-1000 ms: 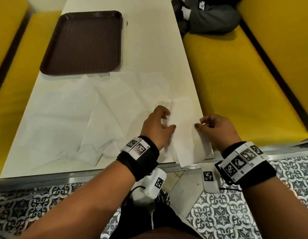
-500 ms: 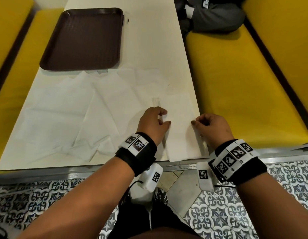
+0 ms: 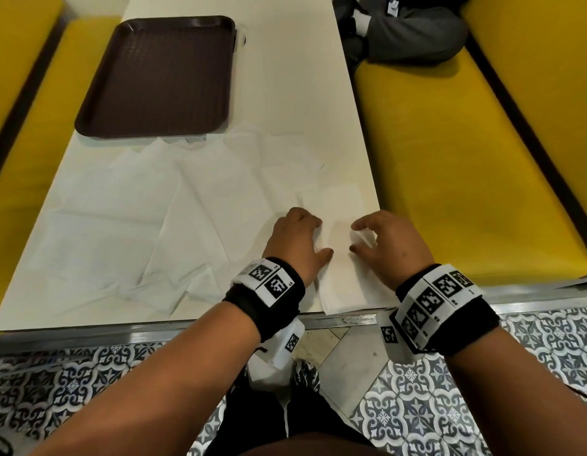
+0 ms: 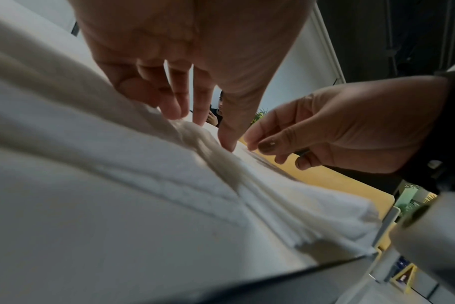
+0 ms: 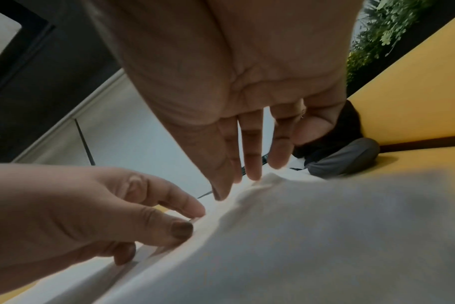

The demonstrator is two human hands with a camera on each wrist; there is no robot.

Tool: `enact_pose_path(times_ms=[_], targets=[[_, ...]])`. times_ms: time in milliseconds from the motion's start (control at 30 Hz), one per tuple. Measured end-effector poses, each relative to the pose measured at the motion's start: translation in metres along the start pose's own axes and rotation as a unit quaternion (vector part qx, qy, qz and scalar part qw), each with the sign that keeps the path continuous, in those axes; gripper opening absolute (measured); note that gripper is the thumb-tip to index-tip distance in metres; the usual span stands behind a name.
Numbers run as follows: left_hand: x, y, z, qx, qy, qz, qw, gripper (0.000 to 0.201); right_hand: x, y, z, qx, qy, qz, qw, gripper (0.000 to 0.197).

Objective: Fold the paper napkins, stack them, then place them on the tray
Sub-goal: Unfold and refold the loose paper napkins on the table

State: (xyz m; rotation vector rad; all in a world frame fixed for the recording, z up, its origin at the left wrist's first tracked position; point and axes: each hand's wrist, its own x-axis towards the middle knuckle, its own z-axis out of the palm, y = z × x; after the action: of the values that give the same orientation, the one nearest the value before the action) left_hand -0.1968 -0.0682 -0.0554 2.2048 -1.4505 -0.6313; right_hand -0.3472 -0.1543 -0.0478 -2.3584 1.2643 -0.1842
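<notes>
Both hands at the near right corner of the desk point(image 3: 318, 93), working one folded napkin point(image 3: 343, 278) that lies along the right edge, its near end just over the metal rim. Left hand point(image 3: 297, 240) is on the napkin's left margin: fingers arched and fairly straight, tips pressing down onto the paper, thumb laid flat near the middle; grip open, nothing pinched as far as the left wrist view shows. Likely it is pinning the sheet so it cannot slide while the other side is worked. Right hand point(image 3: 389, 245) arches over the napkin's right side. In the left wrist view its thumb and forefinger tips nearly meet at the paper's edge, but whether paper is actually caught between them I cannot tell; in its own wrist view the fingers reach straight down with tips on or just above a raised wrinkle. Judgement: a fold is being flattened or its edges squared, a step early in the job. The loose napkins point(image 3: 147, 225), unfolded, overlapping and rumpled, cover the left and middle of the desk up to the tray. The tray point(image 3: 98, 121), dark brown, sits at the far left, well apart from the hands, nothing visible on it, so stacking and placing are not yet done. Yellow bench seats point(image 3: 450, 159) flank the desk; another person's legs in grey show at the far right.
</notes>
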Motion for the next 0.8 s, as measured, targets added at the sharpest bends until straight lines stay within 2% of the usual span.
enact_pose_path(times_ms=[233, 367, 567, 800], targets=[[0.001, -0.003, -0.003, 0.01, -0.015, 0.017, 1.0, 0.053, 0.003, -0.01, 0.001, -0.042, -0.035, 0.034, 0.998, 0.024], [0.0, -0.01, -0.016, -0.023, 0.027, 0.019, 0.999, 0.042, 0.003, -0.021, -0.009, -0.075, -0.014, 0.064, 0.995, 0.029], [0.007, -0.043, -0.057, -0.044, 0.08, -0.03, 0.995, 0.033, 0.012, -0.066, -0.023, -0.023, 0.005, 0.049, 0.999, 0.03], [0.024, -0.083, -0.101, 0.005, 0.112, -0.081, 0.99, 0.032, 0.029, -0.116, 0.002, 0.047, -0.045, 0.017, 0.998, 0.026]])
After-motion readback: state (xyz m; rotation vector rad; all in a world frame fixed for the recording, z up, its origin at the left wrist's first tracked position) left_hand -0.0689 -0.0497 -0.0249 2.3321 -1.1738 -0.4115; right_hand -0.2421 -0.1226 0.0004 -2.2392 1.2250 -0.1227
